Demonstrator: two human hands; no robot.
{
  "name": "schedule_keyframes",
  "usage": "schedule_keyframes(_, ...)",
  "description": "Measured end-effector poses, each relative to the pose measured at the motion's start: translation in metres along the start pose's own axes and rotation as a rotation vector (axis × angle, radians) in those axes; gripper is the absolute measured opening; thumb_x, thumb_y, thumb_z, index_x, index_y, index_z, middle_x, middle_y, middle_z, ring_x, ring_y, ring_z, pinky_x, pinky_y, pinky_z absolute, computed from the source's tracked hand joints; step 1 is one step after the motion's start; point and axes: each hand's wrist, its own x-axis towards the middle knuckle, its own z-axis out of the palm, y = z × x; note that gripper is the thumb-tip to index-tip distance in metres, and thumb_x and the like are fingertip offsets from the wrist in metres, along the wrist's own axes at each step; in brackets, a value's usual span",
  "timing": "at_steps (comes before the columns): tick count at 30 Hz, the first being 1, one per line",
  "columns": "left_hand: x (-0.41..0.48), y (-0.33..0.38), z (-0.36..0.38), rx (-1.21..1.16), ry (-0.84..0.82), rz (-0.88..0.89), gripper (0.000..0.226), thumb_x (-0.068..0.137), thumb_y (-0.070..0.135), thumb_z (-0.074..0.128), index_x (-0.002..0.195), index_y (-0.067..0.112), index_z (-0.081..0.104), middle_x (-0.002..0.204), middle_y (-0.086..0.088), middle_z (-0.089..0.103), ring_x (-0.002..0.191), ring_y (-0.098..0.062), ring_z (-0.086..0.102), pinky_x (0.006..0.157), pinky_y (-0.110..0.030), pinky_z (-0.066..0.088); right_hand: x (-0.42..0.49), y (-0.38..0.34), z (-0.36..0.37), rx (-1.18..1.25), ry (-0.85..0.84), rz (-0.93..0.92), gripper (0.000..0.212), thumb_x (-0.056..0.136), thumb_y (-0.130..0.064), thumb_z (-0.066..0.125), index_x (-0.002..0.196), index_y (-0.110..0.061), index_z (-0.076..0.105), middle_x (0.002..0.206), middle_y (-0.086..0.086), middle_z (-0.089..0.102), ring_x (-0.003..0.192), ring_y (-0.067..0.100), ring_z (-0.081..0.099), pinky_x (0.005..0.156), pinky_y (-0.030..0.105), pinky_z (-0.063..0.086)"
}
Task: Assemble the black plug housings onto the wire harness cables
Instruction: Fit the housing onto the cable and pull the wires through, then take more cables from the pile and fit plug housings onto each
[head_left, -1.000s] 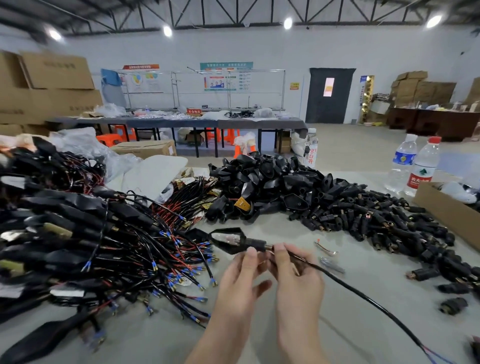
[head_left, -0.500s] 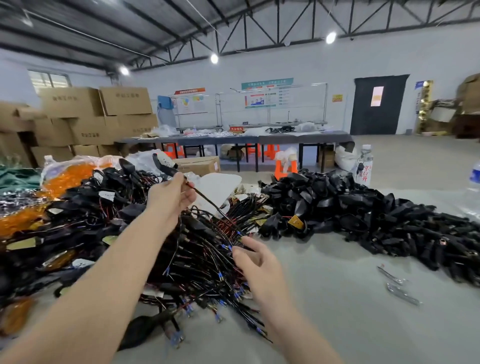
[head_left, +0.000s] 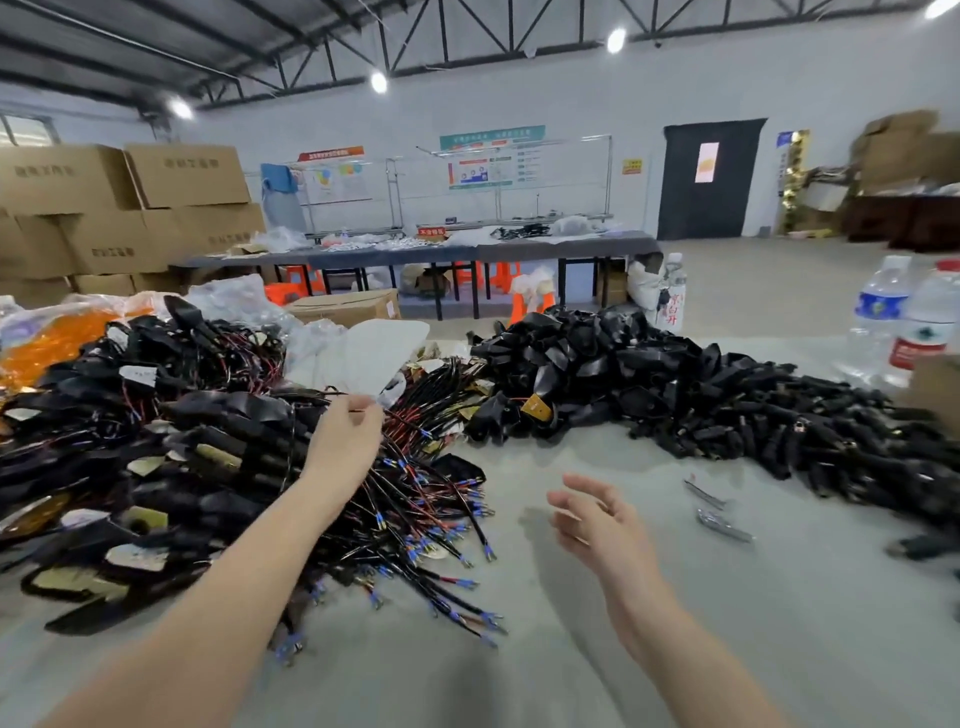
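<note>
A large factory workshop hall. Bare steel roof trusses (head_left: 467, 65) carry ceiling lamps (head_left: 379, 82) over a concrete floor (head_left: 753, 291). Cardboard boxes (head_left: 130, 208) are stacked by the wall. A long worktable (head_left: 415, 252) has orange stools (head_left: 488, 275) beneath it and printed notice boards (head_left: 491, 158) behind. The near bench (head_left: 831, 623) holds a heap of wired cables (head_left: 311, 493) and a heap of black plastic housings (head_left: 701, 384).

Whether the left hand (head_left: 340, 439) grips anything is unclear; the right hand (head_left: 597, 519) is blurred.

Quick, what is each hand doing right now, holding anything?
Left hand: fingers curled over the tangled pile of black wire harness cables; grip cannot be told.
Right hand: open, holding nothing.
</note>
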Motion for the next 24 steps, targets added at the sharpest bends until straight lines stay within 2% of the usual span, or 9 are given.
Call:
schedule_keyframes(3, -0.019, 0.002, 0.048, 0.15, -0.173, 0.125, 0.022, 0.099, 0.029, 0.049, 0.12, 0.024, 0.053, 0.099, 0.006, 0.06, 0.085, -0.008, 0.058, 0.07, -0.022, 0.043, 0.011, 0.008, -0.028, 0.028, 0.074, 0.023, 0.019, 0.096, -0.002, 0.054, 0.109, -0.012, 0.064, 0.093, 0.004, 0.071, 0.08, 0.019, 0.061, 0.09, 0.039, 0.053)
schedule_keyframes(8, -0.018, 0.008, 0.1, 0.276, -0.315, 0.178, 0.03, 0.101, 0.025, 0.049, 0.128, 0.015, 0.054, 0.107, 0.005, 0.056, 0.087, -0.006, 0.052, 0.069, -0.016, 0.036, 0.047, 0.016, -0.054, 0.034, 0.135, 0.052, 0.019, 0.096, -0.001, 0.053, 0.112, -0.01, 0.061, 0.091, 0.004, 0.068, 0.076, 0.018, 0.062, 0.074, 0.03, 0.052)
schedule_keyframes(12, 0.017, 0.009, 0.118, 0.405, -0.303, 0.188, 0.037, 0.1, 0.023, 0.049, 0.135, 0.01, 0.051, 0.121, -0.004, 0.06, 0.101, -0.012, 0.05, 0.086, -0.022, 0.034, 0.084, 0.019, -0.051, 0.019, 0.147, 0.011, 0.019, 0.098, -0.004, 0.049, 0.108, -0.014, 0.061, 0.096, 0.005, 0.069, 0.076, 0.017, 0.061, 0.068, 0.026, 0.051)
schedule_keyframes(15, 0.062, 0.007, 0.128, 0.542, -0.279, 0.125, 0.044, 0.1, 0.022, 0.047, 0.141, 0.005, 0.045, 0.137, -0.014, 0.055, 0.116, -0.025, 0.054, 0.095, -0.03, 0.04, 0.11, 0.024, -0.042, -0.009, 0.138, -0.023, 0.022, 0.098, -0.006, 0.045, 0.102, -0.02, 0.061, 0.095, 0.003, 0.07, 0.071, 0.012, 0.061, 0.062, 0.022, 0.05)
schedule_keyframes(18, 0.111, -0.002, 0.137, 0.722, -0.268, 0.049, 0.05, 0.1, 0.022, 0.046, 0.143, -0.001, 0.037, 0.144, -0.026, 0.045, 0.129, -0.038, 0.046, 0.105, -0.039, 0.038, 0.128, 0.032, -0.038, -0.005, 0.128, -0.035, 0.025, 0.097, -0.005, 0.043, 0.097, -0.02, 0.064, 0.085, 0.0, 0.069, 0.062, 0.009, 0.061, 0.057, 0.023, 0.053)
schedule_keyframes(20, 0.137, -0.012, 0.142, 0.857, -0.294, 0.007, 0.057, 0.099, 0.024, 0.047, 0.146, -0.003, 0.03, 0.147, -0.03, 0.038, 0.134, -0.041, 0.039, 0.109, -0.044, 0.037, 0.134, 0.038, -0.041, 0.047, 0.106, -0.026, 0.026, 0.096, -0.002, 0.043, 0.096, -0.017, 0.065, 0.083, 0.003, 0.068, 0.064, 0.014, 0.061, 0.059, 0.029, 0.053)
schedule_keyframes(24, 0.17, -0.03, 0.153, 1.083, -0.336, -0.055, 0.08, 0.097, 0.052, 0.049, 0.155, 0.01, 0.013, 0.159, -0.029, 0.008, 0.146, -0.046, 0.016, 0.117, -0.055, 0.023, 0.145, 0.042, -0.05, 0.166, 0.068, 0.03, 0.026, 0.096, 0.001, 0.044, 0.097, -0.013, 0.066, 0.078, 0.003, 0.068, 0.068, 0.021, 0.06, 0.059, 0.032, 0.053)
